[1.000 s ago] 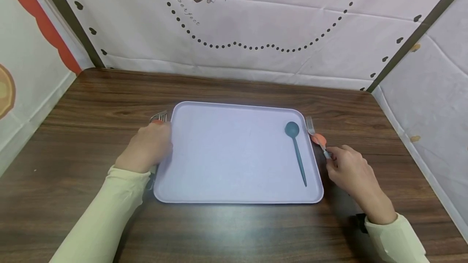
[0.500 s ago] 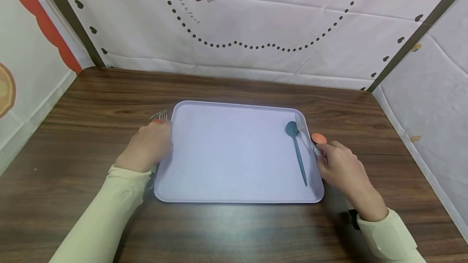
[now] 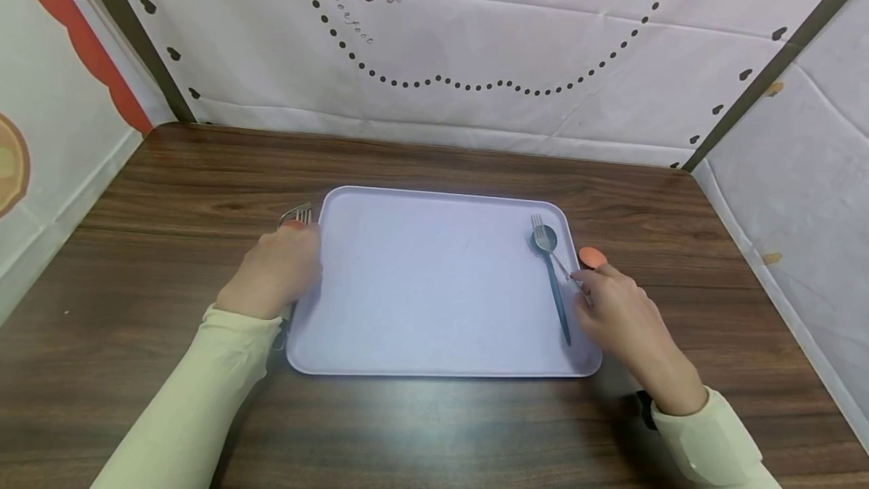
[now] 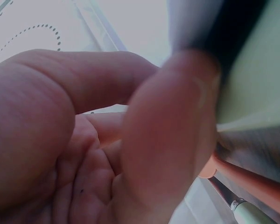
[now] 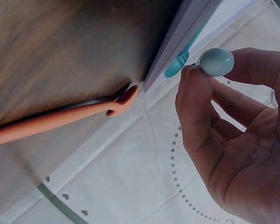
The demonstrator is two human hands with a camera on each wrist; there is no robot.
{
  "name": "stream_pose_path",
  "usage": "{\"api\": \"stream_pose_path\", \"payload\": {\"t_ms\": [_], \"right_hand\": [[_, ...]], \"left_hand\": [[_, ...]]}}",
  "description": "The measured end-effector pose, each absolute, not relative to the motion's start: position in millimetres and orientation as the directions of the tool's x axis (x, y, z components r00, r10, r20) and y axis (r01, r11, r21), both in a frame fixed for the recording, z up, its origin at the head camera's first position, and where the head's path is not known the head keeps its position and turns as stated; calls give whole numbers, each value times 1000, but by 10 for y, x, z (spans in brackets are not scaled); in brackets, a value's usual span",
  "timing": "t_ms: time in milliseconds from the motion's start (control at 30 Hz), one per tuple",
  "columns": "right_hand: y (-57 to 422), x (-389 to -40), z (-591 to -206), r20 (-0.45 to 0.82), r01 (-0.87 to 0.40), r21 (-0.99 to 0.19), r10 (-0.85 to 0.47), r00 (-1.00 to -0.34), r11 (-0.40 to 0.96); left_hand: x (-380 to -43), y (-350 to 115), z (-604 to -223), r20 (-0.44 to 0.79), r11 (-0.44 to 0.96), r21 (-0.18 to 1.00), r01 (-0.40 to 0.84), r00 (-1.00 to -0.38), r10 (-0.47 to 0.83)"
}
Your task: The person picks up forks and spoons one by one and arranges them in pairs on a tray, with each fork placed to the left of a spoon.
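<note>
My right hand pinches a metal fork by its pale blue-green handle, whose rounded end shows between thumb and fingers in the right wrist view. The fork's tines overlap the bowl of a teal spoon lying along the right side of the lavender tray. At the tray's left edge, my left hand grips the rim with thumb and index finger; the contact is blurred in the left wrist view. Another fork and an orange utensil lie beside the tray, mostly hidden under that hand.
An orange spoon rests on the wooden table just right of the tray. An orange handle and a pale green handle show below the left hand. Printed white cloth walls the table's back and sides.
My right hand has moved left with the fork, from the table beside the orange spoon to over the tray's right side. The left hand has stayed at the tray's left edge.
</note>
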State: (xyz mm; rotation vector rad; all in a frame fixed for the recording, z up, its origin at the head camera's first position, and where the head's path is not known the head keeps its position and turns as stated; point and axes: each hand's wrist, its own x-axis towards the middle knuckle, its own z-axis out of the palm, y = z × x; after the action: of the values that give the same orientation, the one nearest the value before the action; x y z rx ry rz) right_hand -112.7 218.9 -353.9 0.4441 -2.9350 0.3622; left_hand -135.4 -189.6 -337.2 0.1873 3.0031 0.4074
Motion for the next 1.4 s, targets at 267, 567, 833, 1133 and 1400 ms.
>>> {"api": "stream_pose_path", "payload": {"t_ms": [267,567,833,1133,1400], "right_hand": [[2075,-1114,-3544,167,-329,-215,-297,-940,920],[1995,-1100,-3568,157,-358,-185,-332,-930,915],[1933,-1100,-3592,173,-416,-199,-386,-906,887],[1821,-1085,-3606,74,-370,-242,-363,-929,897],[1754,-1070,-3610,51,-365,-266,-365,-930,892]], "left_hand": [[-1340,-1890,-3355,-83,957,271,107,-988,134],[-1341,-1883,-3356,-70,956,268,118,-987,141],[-1345,-1886,-3366,-69,956,270,118,-988,141],[-1343,-1888,-3367,-60,956,267,119,-988,140],[-1359,-1887,-3362,-79,958,262,119,-986,145]]}}
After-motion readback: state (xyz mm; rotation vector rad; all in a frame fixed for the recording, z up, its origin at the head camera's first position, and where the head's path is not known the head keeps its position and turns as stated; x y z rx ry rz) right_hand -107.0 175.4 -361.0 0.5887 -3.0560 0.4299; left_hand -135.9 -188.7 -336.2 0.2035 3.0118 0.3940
